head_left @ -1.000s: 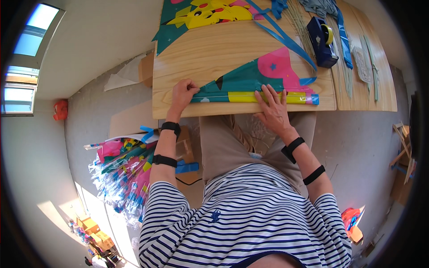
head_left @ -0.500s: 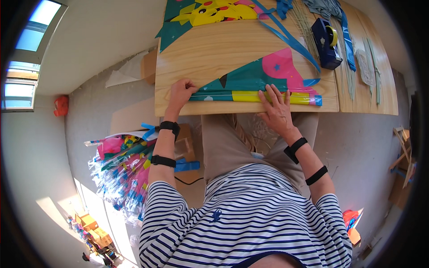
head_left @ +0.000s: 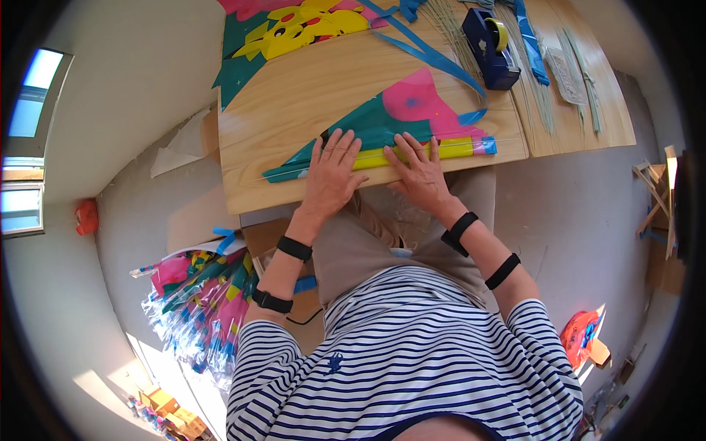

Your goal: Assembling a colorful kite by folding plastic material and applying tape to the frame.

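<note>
A folded kite (head_left: 397, 121) in teal, pink and yellow lies in a clear sleeve along the near edge of the wooden table (head_left: 309, 88). My left hand (head_left: 332, 173) lies flat on its left half, fingers spread. My right hand (head_left: 421, 169) presses flat on the yellow strip a little to the right. Both palms rest on the kite without gripping it. Each forearm wears two black bands.
A blue tape dispenser (head_left: 489, 45) stands at the table's far right, beside thin green sticks (head_left: 540, 88) and blue ribbons (head_left: 426, 48). Another yellow and teal kite (head_left: 294, 29) lies at the far edge. A pile of wrapped kites (head_left: 202, 301) lies on the floor to my left.
My left hand has moved from the table's front edge onto the kite, close to my right hand. The view has shifted so the table sits more centrally.
</note>
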Available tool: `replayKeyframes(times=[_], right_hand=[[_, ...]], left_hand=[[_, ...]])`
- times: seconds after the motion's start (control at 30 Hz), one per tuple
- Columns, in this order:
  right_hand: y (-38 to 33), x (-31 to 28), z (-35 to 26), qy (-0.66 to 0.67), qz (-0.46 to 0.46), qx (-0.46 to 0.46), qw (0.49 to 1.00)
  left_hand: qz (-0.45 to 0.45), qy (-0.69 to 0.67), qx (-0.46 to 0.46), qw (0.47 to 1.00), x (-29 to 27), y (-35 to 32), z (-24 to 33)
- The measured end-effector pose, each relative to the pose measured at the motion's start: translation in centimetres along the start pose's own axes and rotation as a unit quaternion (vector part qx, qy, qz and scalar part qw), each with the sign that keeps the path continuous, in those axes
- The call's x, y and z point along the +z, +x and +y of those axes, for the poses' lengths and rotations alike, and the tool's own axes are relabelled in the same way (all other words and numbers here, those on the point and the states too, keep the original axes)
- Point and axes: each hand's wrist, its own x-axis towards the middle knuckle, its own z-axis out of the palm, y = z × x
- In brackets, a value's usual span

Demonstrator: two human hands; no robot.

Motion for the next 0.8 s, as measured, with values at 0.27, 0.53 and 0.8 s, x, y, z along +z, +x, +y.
replayKeyframes(times=[0.27, 0.53, 0.8], right_hand=[[-0.2, 0.7, 0.1, 0.045, 0.045, 0.005, 0.998], [-0.4, -0.6, 1.6, 0.13, 0.047, 0.005, 0.99], [2.3, -5.1, 12.2, -0.031, 0.28, 0.35, 0.893]], left_hand=[[-0.064, -0.065, 0.032, 0.995, 4.9, 1.3, 3.1], [-0.061, -0.064, 0.019, 0.996, 5.6, 1.2, 3.1], [-0.038, -0.064, 0.024, 0.997, 5.7, 1.2, 3.3]])
